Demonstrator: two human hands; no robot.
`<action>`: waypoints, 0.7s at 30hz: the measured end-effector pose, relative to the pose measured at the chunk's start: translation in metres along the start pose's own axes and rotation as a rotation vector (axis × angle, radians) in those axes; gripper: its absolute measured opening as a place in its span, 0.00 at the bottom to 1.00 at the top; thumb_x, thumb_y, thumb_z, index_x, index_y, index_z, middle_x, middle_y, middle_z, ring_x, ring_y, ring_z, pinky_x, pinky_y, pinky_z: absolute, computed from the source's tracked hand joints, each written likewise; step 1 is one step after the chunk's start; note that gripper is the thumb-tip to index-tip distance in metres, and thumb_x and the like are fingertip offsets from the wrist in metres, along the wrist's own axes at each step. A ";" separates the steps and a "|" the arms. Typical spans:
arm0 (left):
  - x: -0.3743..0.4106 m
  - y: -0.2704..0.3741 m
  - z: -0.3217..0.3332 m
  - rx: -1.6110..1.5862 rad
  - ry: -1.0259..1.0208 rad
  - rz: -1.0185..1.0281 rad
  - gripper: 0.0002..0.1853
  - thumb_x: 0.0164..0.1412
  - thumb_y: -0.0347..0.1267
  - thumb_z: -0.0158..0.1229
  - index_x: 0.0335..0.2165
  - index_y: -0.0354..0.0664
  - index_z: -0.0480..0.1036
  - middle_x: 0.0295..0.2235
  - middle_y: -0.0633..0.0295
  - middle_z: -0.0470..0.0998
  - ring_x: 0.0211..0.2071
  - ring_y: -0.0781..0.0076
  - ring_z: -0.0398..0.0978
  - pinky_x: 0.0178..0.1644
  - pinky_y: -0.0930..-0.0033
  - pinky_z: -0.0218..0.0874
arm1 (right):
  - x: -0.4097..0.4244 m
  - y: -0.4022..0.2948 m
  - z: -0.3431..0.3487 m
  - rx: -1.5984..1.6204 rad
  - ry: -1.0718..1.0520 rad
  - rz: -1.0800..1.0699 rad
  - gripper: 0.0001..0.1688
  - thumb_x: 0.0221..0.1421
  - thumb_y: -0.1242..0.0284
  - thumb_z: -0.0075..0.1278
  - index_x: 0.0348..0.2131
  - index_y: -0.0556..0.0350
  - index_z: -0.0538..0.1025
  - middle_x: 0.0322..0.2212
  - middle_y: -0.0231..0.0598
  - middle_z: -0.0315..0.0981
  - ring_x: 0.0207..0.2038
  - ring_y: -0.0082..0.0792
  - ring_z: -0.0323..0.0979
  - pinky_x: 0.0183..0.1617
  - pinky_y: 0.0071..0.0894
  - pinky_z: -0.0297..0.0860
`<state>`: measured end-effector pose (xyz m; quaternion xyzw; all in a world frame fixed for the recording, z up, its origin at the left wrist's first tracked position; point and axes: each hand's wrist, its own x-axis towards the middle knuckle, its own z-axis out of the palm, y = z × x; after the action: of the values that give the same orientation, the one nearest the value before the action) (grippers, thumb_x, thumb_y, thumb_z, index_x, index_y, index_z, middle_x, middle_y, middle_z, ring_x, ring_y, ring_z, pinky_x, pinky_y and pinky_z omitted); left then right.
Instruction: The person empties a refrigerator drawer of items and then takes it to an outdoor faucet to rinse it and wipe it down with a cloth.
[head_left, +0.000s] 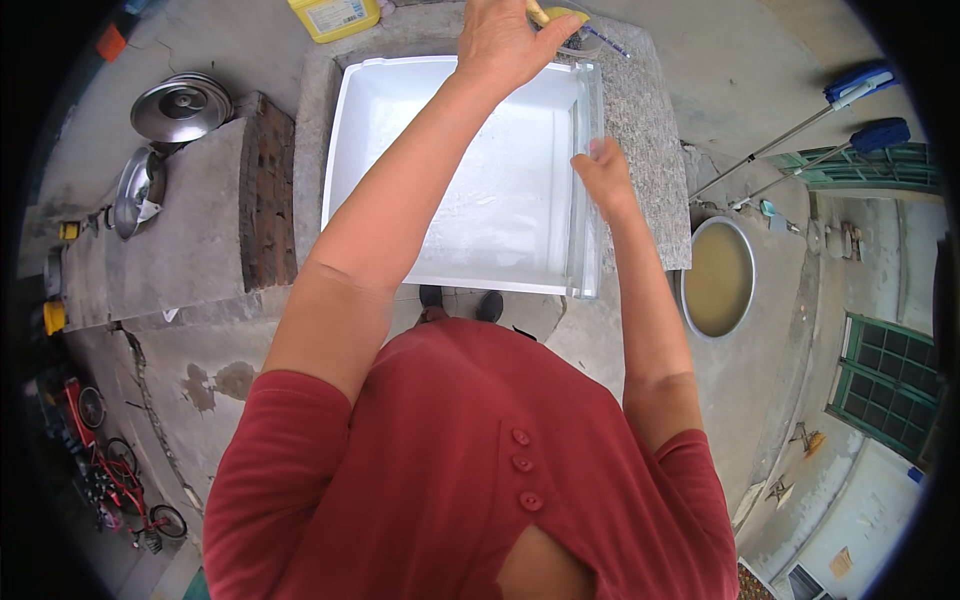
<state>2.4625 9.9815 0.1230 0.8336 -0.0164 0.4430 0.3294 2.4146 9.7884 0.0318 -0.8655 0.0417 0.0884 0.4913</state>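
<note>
A large white plastic drawer (495, 195) with a clear plastic strip along its right side sits in a concrete sink (307, 150). Some water shows on its bottom. My right hand (606, 176) grips the clear strip, thumb over the inner edge. My left hand (506, 37) reaches over the drawer's far edge, beside a yellowish object (537, 12) near the picture's top. Its fingers are partly cut off, so what it holds is unclear. Just right of it stands a clear bowl (592, 49) with a yellow item and a blue-and-white stick at it.
A rough stone slab (645, 150) lies right of the drawer. On the floor beyond stands a metal basin (718, 277) of murky water, with mops (795, 135) above it. A yellow jug (335, 16) stands at the back; metal lids (181, 107) and a pan (140, 193) are at left.
</note>
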 end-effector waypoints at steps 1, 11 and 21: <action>0.005 0.007 0.003 -0.017 0.054 -0.053 0.31 0.48 0.41 0.58 0.48 0.34 0.61 0.44 0.40 0.64 0.47 0.40 0.59 0.50 0.50 0.53 | 0.000 0.000 0.000 -0.003 0.000 0.001 0.26 0.39 0.73 0.49 0.40 0.68 0.65 0.29 0.43 0.65 0.33 0.35 0.65 0.38 0.31 0.64; 0.023 -0.042 -0.026 -0.149 -0.406 0.015 0.12 0.54 0.31 0.46 0.36 0.36 0.70 0.36 0.40 0.69 0.40 0.48 0.68 0.43 0.56 0.60 | -0.001 -0.001 0.000 -0.035 -0.003 0.027 0.26 0.39 0.73 0.49 0.40 0.68 0.64 0.29 0.43 0.66 0.33 0.34 0.65 0.38 0.30 0.64; -0.113 -0.176 -0.160 0.418 -0.879 -0.730 0.49 0.51 0.59 0.46 0.55 0.26 0.48 0.53 0.38 0.57 0.56 0.50 0.55 0.58 0.61 0.49 | -0.001 -0.005 -0.001 -0.002 -0.042 0.035 0.29 0.39 0.73 0.49 0.43 0.69 0.63 0.32 0.45 0.66 0.36 0.35 0.66 0.40 0.30 0.63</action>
<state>2.3332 10.1794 0.0069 0.9374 0.2233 -0.0902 0.2517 2.4141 9.7902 0.0362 -0.8631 0.0467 0.1151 0.4895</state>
